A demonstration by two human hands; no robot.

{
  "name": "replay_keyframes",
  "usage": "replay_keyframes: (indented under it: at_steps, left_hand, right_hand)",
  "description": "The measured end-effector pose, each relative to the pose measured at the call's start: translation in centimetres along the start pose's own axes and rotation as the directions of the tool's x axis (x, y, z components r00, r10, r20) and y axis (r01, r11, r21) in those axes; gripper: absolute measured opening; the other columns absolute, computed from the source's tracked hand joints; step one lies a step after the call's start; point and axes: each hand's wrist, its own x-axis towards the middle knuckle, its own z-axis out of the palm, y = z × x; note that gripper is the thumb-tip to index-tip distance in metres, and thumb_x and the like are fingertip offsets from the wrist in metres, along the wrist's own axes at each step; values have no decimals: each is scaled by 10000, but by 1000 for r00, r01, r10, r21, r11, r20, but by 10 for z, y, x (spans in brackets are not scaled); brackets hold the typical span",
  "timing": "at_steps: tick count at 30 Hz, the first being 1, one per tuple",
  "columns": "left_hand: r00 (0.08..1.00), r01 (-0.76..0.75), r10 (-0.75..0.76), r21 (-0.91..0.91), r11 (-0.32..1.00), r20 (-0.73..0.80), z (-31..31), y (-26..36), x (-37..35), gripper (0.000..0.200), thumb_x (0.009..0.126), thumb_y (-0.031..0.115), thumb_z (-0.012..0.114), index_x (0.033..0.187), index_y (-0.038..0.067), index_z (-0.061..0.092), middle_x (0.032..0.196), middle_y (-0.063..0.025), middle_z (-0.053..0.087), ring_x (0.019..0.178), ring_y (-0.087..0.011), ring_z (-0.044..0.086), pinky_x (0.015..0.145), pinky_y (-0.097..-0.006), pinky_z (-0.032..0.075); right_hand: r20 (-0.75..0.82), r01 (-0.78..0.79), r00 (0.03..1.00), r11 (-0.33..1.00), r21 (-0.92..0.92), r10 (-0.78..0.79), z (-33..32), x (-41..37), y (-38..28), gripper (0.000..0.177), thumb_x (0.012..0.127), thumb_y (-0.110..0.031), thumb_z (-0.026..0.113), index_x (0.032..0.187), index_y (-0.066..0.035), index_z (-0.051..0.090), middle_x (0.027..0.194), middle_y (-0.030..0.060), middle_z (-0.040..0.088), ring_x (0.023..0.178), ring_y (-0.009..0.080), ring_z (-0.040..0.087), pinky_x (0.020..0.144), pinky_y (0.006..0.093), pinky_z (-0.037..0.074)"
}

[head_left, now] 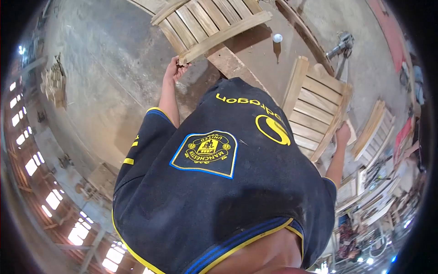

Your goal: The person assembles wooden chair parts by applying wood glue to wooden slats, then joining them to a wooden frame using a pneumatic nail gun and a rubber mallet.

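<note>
My left hand (175, 71) is at the near corner of a slatted wooden panel (200, 23), its fingers closed around the end of the frame rail. To the right, my right hand (343, 134) grips the outer rail of a second slatted wooden panel (315, 108). Part of that panel is hidden behind my dark jersey. A pale piece of wood (351, 132) shows just beside the right hand's fingers. Both panels have several parallel slats set between thicker rails.
A wooden board (235, 66) lies between the panels. Ahead are a small white round object (277, 38), a long dark beam (305, 34) and a metal tool (341, 44). Another slatted panel (375, 130) stands far right. Stacked wood (54, 84) lies on the concrete floor at left.
</note>
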Motion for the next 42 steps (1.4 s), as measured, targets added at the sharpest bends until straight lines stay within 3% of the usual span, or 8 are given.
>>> replay_keyframes:
  at_steps: [14,21,23,26,29,30,33,42]
  left_hand:
    - [996,-93,94,-82,992,5,7,-8,6,422,950,305,427,1119,-77,490,776,-236,617,555,-175,573,484,-233,507]
    - [983,-181,184,-129,975,13,11,-14,8,435,937,312,477,1089,-95,507,792,-217,624,585,-205,606,483,-242,509]
    - [976,-218,219,-177,960,-15,12,-24,8,430,934,307,489,1087,-95,514,802,-213,627,603,-214,618,485,-240,508]
    - [961,-275,260,-206,939,-98,16,-29,10,400,926,288,511,1085,-78,536,826,-195,634,640,-229,637,487,-249,504]
    - [961,-275,255,-305,912,-105,29,-34,8,376,922,288,517,1072,-54,561,831,-168,639,648,-232,641,490,-271,504]
    - [955,-294,266,-316,902,-129,30,-30,7,359,922,285,516,1061,-41,573,823,-152,638,642,-223,635,494,-278,506]
    - [953,-291,235,-358,887,-192,41,-35,13,337,923,283,509,1045,-20,594,803,-116,634,619,-203,623,499,-281,507]
    - [957,-229,150,-327,917,-250,53,-37,-3,317,972,246,418,1079,-10,570,836,-100,634,644,-162,623,542,-265,522]
  right_hand:
    - [-246,-206,958,953,-222,150,-62,-14,-4,460,654,-251,749,994,-8,559,1026,195,589,984,358,574,811,448,503]
    - [-295,-472,823,874,117,485,-138,1,16,488,627,-384,770,907,2,670,882,195,671,814,338,653,735,405,516]
    - [-370,-201,839,859,472,399,-171,15,-42,518,656,-398,766,945,21,670,872,172,679,789,285,657,721,374,507]
    - [-225,162,955,299,940,190,-224,28,-212,375,777,-299,716,950,29,656,832,96,675,691,147,637,575,261,507]
    - [-167,223,960,250,942,-226,-271,11,-398,442,782,-391,692,978,1,633,834,81,662,695,157,648,530,266,510]
    - [-338,490,868,737,466,-363,-273,19,-500,564,705,-455,719,1002,14,623,846,123,665,718,232,654,605,328,519]
    - [-383,737,667,492,464,-639,-241,34,-624,597,681,-494,678,937,43,630,784,177,664,732,289,655,654,368,515]
    - [-180,808,589,570,152,-788,-196,40,-734,624,667,-521,677,866,70,648,850,267,648,831,395,639,725,441,516]
